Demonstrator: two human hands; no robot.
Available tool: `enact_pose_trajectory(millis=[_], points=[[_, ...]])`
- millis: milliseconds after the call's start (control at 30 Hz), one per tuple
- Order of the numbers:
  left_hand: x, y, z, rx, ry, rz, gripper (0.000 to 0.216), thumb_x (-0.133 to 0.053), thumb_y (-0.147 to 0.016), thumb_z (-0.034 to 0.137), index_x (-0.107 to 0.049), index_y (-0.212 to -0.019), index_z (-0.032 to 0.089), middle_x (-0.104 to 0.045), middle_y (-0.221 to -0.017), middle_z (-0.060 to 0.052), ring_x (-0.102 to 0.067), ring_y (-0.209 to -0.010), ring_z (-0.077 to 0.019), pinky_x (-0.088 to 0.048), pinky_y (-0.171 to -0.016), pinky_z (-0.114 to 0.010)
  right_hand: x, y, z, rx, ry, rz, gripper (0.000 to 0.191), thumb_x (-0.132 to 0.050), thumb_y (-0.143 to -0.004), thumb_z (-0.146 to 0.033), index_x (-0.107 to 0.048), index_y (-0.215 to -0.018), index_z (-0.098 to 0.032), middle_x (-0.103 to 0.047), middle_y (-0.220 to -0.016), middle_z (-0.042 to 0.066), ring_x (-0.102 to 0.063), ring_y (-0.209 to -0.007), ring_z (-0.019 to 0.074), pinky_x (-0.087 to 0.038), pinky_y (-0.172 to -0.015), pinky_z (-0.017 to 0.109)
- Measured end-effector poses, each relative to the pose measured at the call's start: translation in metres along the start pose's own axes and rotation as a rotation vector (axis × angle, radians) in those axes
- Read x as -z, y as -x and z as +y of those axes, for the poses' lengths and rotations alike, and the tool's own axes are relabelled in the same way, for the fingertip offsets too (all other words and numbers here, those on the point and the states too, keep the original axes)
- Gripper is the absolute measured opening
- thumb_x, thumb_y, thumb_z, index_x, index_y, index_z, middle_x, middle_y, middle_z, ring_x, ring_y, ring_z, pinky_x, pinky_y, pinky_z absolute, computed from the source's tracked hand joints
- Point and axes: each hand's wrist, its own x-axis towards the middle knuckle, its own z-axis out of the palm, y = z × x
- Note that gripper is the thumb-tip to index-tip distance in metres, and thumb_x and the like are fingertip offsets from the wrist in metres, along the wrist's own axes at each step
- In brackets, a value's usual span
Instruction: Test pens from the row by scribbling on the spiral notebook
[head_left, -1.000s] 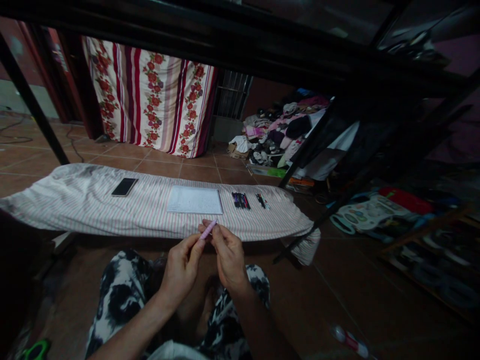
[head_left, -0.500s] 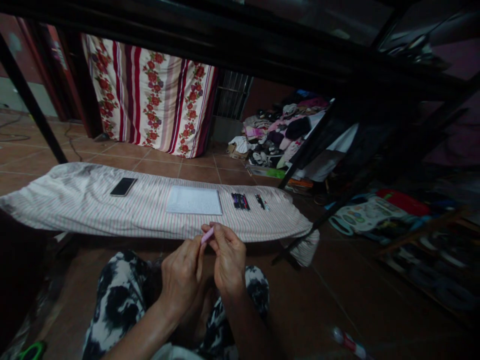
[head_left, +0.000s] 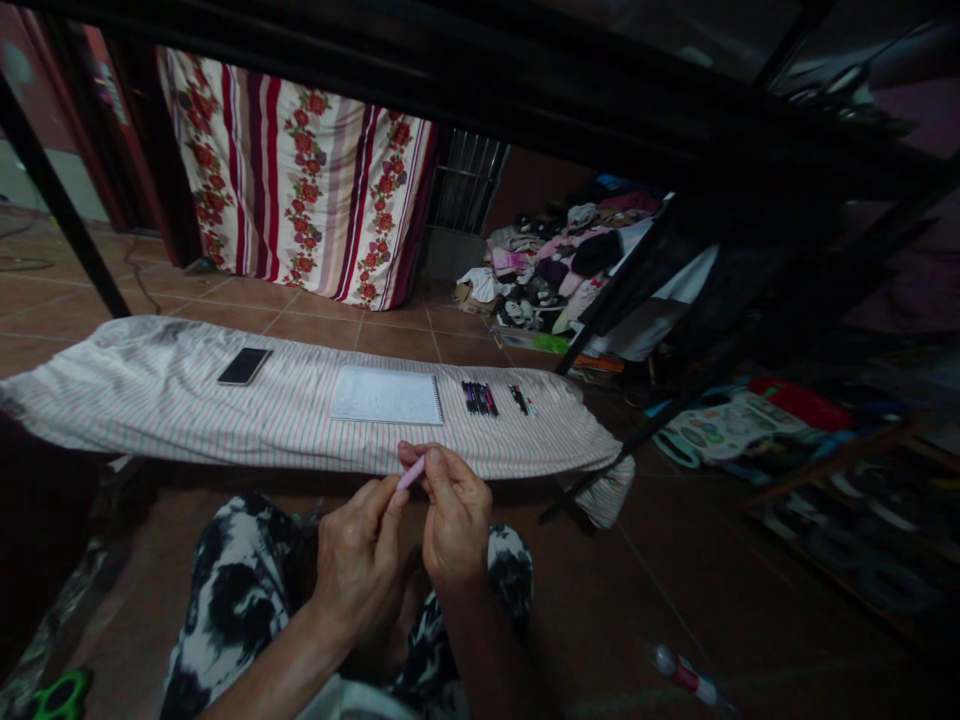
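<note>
Gripping a slim pink marker point(head_left: 411, 472) between them, the person's two hands meet just above the knees. The right hand point(head_left: 454, 518) is closed in a tight pinch, its thumb and fingers curled around the upper end of the marker. The left hand point(head_left: 358, 562) is also nearly closed, its curled fingers wrapped around the lower end. The marker tilts across the gap between the hands, with most of its length hidden by the fingers. Below them lie the person's black-and-white patterned trousers point(head_left: 232, 600).

Just beyond the hands stretches a long ironing board point(head_left: 150, 385) with a striped cover, its near edge close to the fingertips. On it, from left to right, lie a black smartphone point(head_left: 242, 366), a spiral notebook point(head_left: 386, 396), a tight row of pens point(head_left: 478, 399), and a smaller group of pens point(head_left: 520, 400). A plastic bottle point(head_left: 679, 675) lies on the tiled floor point(head_left: 319, 332) to the right, and a green ring-shaped object point(head_left: 60, 697) sits at the lower left.

Farther right, a white play mat point(head_left: 720, 430) lies beside a red object point(head_left: 801, 403). A heap of clothes point(head_left: 562, 262) is piled against the far wall, next to a barred metal grille point(head_left: 465, 180). A floral striped curtain point(head_left: 300, 170) hangs behind the board, and a dark metal frame point(head_left: 450, 90) crosses the top of the view.
</note>
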Motion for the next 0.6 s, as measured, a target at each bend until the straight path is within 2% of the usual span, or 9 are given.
enact_pose_trajectory(millis=[67, 167, 233, 333, 433, 533, 600], points=[[0.004, -0.002, 0.004, 0.126, 0.142, -0.052, 0.022, -0.047, -0.084, 0.025, -0.066, -0.093, 0.017, -0.070, -0.088, -0.004, -0.065, -0.082, -0.0169, -0.051, -0.074, -0.026, 0.000, 0.002, -0.002, -0.005, -0.020, 0.000, 0.018, -0.058, -0.078, -0.030, -0.068, -0.073, -0.016, -0.070, -0.075, 0.006, -0.064, -0.075, 0.0184, -0.048, -0.073, 0.031], [0.007, -0.006, 0.009, 0.305, 0.340, -0.193, 0.025, -0.049, -0.083, 0.029, -0.067, -0.091, 0.015, -0.071, -0.084, -0.003, -0.065, -0.081, -0.0183, -0.052, -0.071, -0.026, 0.000, 0.004, -0.003, -0.026, -0.044, 0.005, 0.018, -0.058, -0.078, -0.030, -0.068, -0.074, -0.015, -0.070, -0.077, 0.007, -0.064, -0.076, 0.0184, -0.048, -0.072, 0.031], [0.006, -0.007, 0.008, 0.323, 0.358, -0.228, 0.026, -0.048, -0.084, 0.030, -0.067, -0.093, 0.014, -0.071, -0.083, -0.004, -0.065, -0.081, -0.0179, -0.052, -0.071, -0.025, 0.000, 0.003, -0.002, -0.040, -0.060, 0.005, 0.018, -0.058, -0.078, -0.031, -0.067, -0.074, -0.015, -0.070, -0.077, 0.006, -0.064, -0.076, 0.0180, -0.048, -0.074, 0.031], [0.002, -0.006, -0.002, 0.119, 0.130, -0.111, 0.025, -0.046, -0.085, 0.025, -0.065, -0.097, 0.014, -0.069, -0.087, -0.006, -0.063, -0.081, -0.0161, -0.049, -0.072, -0.024, -0.001, -0.001, 0.001, -0.094, -0.098, -0.012, 0.019, -0.060, -0.077, -0.033, -0.066, -0.077, -0.016, -0.070, -0.078, 0.005, -0.064, -0.079, 0.0175, -0.047, -0.076, 0.031], [-0.002, -0.006, -0.016, -0.153, -0.230, 0.041, 0.023, -0.046, -0.086, 0.021, -0.063, -0.098, 0.013, -0.064, -0.069, -0.004, -0.059, -0.062, -0.0132, -0.045, -0.059, -0.022, 0.001, -0.008, 0.005, -0.155, -0.076, -0.038, 0.025, -0.061, -0.075, -0.039, -0.065, -0.084, -0.015, -0.069, -0.086, 0.007, -0.063, -0.084, 0.0185, -0.048, -0.075, 0.031], [0.000, -0.009, -0.024, -0.332, -0.471, 0.107, 0.021, -0.049, -0.084, 0.018, -0.060, -0.101, 0.012, -0.059, -0.063, -0.002, -0.053, -0.057, -0.0133, -0.039, -0.053, -0.023, 0.008, -0.014, 0.008, -0.127, 0.084, -0.026, 0.032, -0.063, -0.071, -0.042, -0.062, -0.089, -0.016, -0.067, -0.085, 0.006, -0.061, -0.078, 0.0167, -0.048, -0.061, 0.025], [0.004, -0.012, -0.026, -0.401, -0.546, 0.117, 0.022, -0.050, -0.083, 0.016, -0.058, -0.104, 0.012, -0.059, -0.065, -0.003, -0.052, -0.059, -0.0144, -0.037, -0.054, -0.024, 0.015, -0.018, 0.008, -0.082, 0.237, -0.034, 0.031, -0.063, -0.070, -0.045, -0.061, -0.081, -0.016, -0.062, -0.070, 0.002, -0.056, -0.064, 0.0125, -0.040, -0.049, 0.020]])
